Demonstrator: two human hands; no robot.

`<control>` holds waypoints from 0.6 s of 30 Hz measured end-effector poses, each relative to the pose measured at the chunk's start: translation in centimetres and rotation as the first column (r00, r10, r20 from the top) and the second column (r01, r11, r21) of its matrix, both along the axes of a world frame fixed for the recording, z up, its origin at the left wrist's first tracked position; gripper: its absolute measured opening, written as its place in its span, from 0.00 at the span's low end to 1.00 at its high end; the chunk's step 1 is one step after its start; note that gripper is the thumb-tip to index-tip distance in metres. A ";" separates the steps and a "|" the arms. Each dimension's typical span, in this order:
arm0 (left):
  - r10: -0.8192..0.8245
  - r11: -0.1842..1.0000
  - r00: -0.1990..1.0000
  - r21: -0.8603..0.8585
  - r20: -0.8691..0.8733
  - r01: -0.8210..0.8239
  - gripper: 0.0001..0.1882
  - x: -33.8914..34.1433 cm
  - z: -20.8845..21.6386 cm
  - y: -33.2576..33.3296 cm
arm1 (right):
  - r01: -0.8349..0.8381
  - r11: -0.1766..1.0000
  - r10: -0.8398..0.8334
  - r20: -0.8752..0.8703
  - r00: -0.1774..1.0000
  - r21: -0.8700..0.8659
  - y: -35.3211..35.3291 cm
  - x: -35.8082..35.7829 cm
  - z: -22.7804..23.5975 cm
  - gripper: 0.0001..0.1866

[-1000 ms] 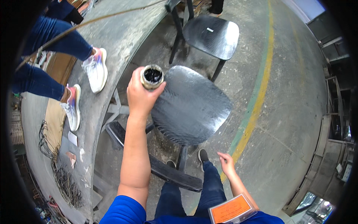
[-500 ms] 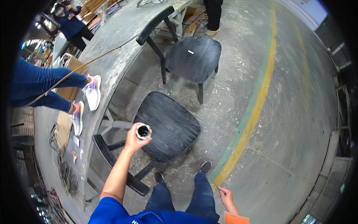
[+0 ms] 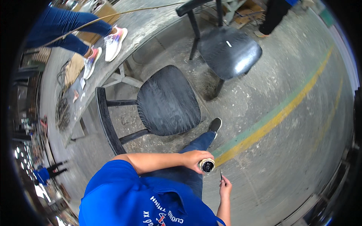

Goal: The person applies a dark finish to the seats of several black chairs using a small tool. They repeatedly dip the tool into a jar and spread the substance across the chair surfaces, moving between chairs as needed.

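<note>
My left hand (image 3: pixel 193 160) is wrapped round a small round jar (image 3: pixel 202 162) with dark liquid inside, in front of my body. To its right, my right hand (image 3: pixel 225 185) pinches a thin dark pointed tool (image 3: pixel 221 174); whether it is a fine brush cannot be made out. Neither hand touches the nearer black wooden chair (image 3: pixel 167 101), which stands just ahead on the left, its backrest toward the left. Farther off to the right is a second black chair (image 3: pixel 230 56) with a small white piece (image 3: pixel 229 44) on its seat.
A long grey platform (image 3: pixel 136 32) runs along the left, and a person in jeans (image 3: pixel 85 26) stands on it. A cord (image 3: pixel 143 9) stretches across above it. Another person's dark-trousered leg (image 3: pixel 274 17) is at the far right. Yellow and green lines (image 3: pixel 271 126) mark the floor.
My view and body have turned to the right. The jar in my left hand has moved from over the nearer chair's seat to beside my right hand, which still holds the thin tool.
</note>
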State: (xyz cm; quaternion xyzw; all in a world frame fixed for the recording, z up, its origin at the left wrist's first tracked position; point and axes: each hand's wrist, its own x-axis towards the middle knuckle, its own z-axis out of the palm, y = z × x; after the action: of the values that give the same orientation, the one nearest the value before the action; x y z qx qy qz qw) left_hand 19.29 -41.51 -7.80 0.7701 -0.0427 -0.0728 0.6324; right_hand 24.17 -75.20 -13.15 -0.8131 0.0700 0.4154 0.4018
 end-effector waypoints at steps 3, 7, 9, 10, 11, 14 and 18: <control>0.002 1.000 0.998 -0.015 -0.065 -0.003 0.38 3.0 -1.1 0.6 | -0.089 0.996 0.089 0.011 0.996 -0.008 2.1 7.2 -0.1 0.15; 0.141 0.990 0.987 -0.018 -0.080 -0.143 0.39 7.6 -2.6 1.0 | -0.247 0.968 0.245 -0.047 0.968 -0.042 4.9 16.2 0.3 0.15; 0.206 0.979 0.975 0.012 -0.079 -0.206 0.40 10.0 -3.2 0.9 | -0.312 0.947 0.303 -0.105 0.947 -0.075 6.2 19.8 0.5 0.15; 0.212 0.976 0.972 -0.029 -0.101 -0.216 0.40 11.2 -3.5 1.2 | -0.335 0.940 0.325 -0.130 0.937 -0.060 7.1 21.3 0.6 0.15; 0.252 0.965 0.960 -0.042 -0.124 -0.259 0.41 12.3 -3.6 1.3 | -0.387 0.920 0.376 -0.141 0.916 -0.059 7.8 22.8 0.8 0.15; 0.357 0.931 0.923 -0.028 -0.141 -0.364 0.40 14.9 -3.4 2.0 | -0.551 0.834 0.548 -0.086 0.832 -0.019 10.3 26.7 1.3 0.15; 0.536 0.836 0.831 -0.040 -0.147 -0.547 0.40 17.2 -2.4 2.9 | -0.552 0.834 0.547 -0.161 0.822 0.016 13.6 32.6 1.7 0.15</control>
State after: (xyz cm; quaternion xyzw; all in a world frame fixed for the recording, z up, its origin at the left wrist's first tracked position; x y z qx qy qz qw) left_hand 36.47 -38.64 -10.16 0.7181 0.2154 0.0612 0.6590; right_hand 56.75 -61.55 -11.43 -0.7690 -0.1287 0.5759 0.2458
